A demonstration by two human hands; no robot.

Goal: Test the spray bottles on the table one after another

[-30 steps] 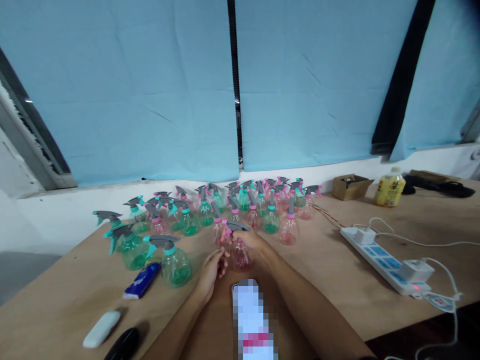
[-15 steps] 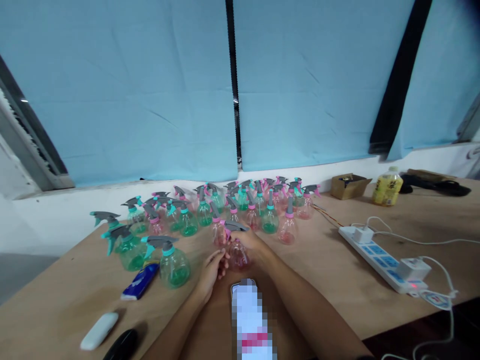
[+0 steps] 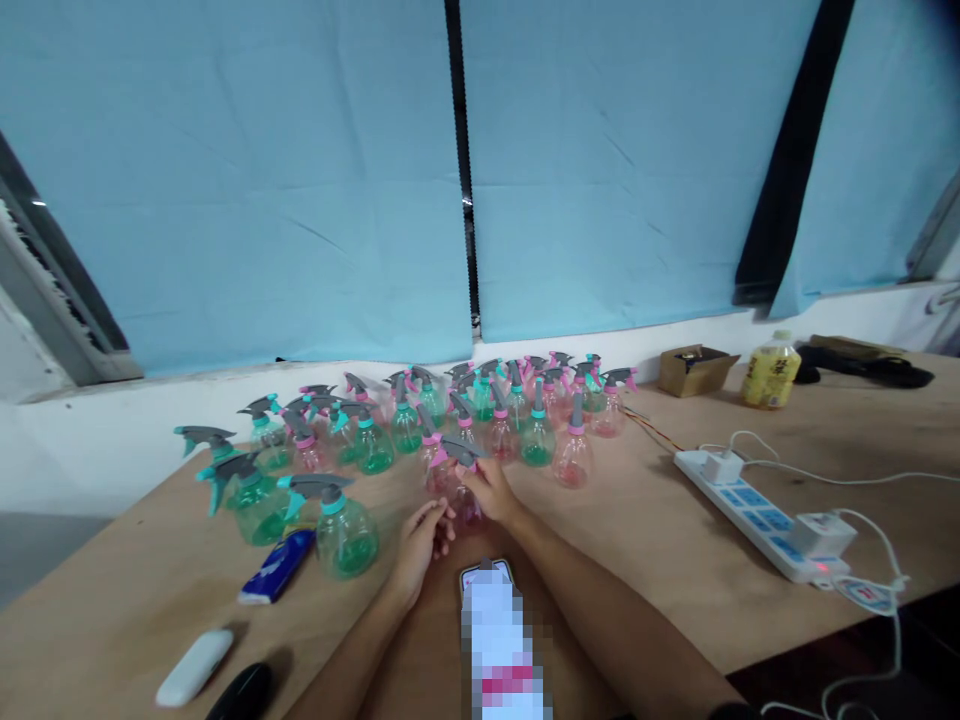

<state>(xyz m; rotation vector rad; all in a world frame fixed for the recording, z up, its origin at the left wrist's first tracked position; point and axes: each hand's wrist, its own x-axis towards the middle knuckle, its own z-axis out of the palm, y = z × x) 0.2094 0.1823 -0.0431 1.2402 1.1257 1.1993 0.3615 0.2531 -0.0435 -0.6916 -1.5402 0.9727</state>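
A pink spray bottle with a grey trigger head (image 3: 463, 452) stands in front of me, leaning a little. My right hand (image 3: 487, 488) is closed around its neck, just under the head, and hides part of the clear pink body. To the left of that bottle is my left hand (image 3: 426, 540), its fingers loosely curled and slightly apart, with nothing seen in them. Close behind stands another pink spray bottle (image 3: 433, 465). A green spray bottle (image 3: 347, 540) sits to the left of my left hand.
Several more green and pink spray bottles crowd toward the wall. A phone (image 3: 495, 640) lies between my forearms. On the left are a blue packet (image 3: 277, 568), a white case (image 3: 195, 668) and a black object (image 3: 241, 692). A power strip (image 3: 757, 515), cardboard box (image 3: 696, 372) and yellow drink bottle (image 3: 771, 372) are right.
The held spray bottle's head has turned and tilted, and my right hand has shifted lower, to the neck. My left hand has barely moved. The view has shifted slightly.
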